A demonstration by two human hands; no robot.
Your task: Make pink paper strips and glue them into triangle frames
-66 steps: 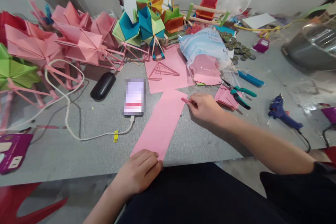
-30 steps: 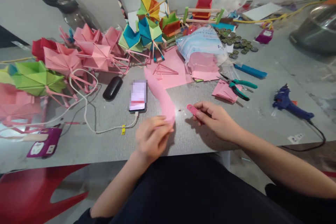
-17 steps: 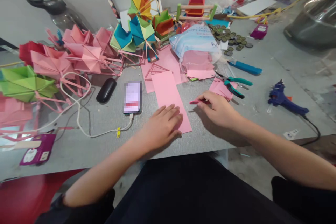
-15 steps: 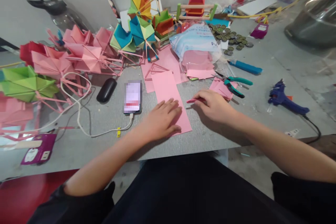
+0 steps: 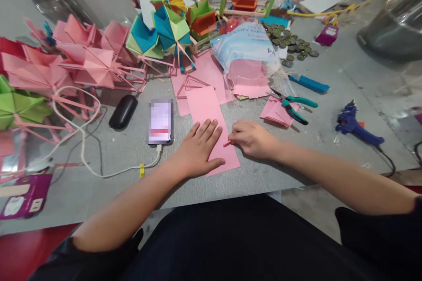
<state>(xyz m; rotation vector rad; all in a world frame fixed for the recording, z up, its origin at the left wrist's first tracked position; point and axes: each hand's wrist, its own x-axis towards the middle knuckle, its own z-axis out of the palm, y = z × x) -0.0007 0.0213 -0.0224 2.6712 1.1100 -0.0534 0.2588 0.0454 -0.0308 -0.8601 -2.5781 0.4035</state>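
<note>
A long pink paper sheet (image 5: 206,101) lies at a slant on the grey table before me. My left hand (image 5: 202,147) rests flat on it, fingers spread, holding the sheet against the tabletop. At the sheet's right edge is my right hand (image 5: 252,138), its fingers pinched around a slim pink stick-like piece (image 5: 227,144). The tip of that piece is over the paper; most of it is hidden in the fingers, so its exact kind is unclear. More pink paper (image 5: 216,68) and a thin pink frame (image 5: 193,85) lie beyond.
Pliers (image 5: 293,107) lie on small pink cards (image 5: 273,114) to the right, near a blue glue gun (image 5: 356,124). A phone (image 5: 160,120) with a white cable (image 5: 121,173) and a black case (image 5: 123,112) lie left. Folded paper models (image 5: 99,66) crowd the back left.
My right hand has moved left and a little nearer, bringing the pink piece to the sheet's right edge. My left hand stays on the sheet with its fingers spread wider. The view has shifted slightly.
</note>
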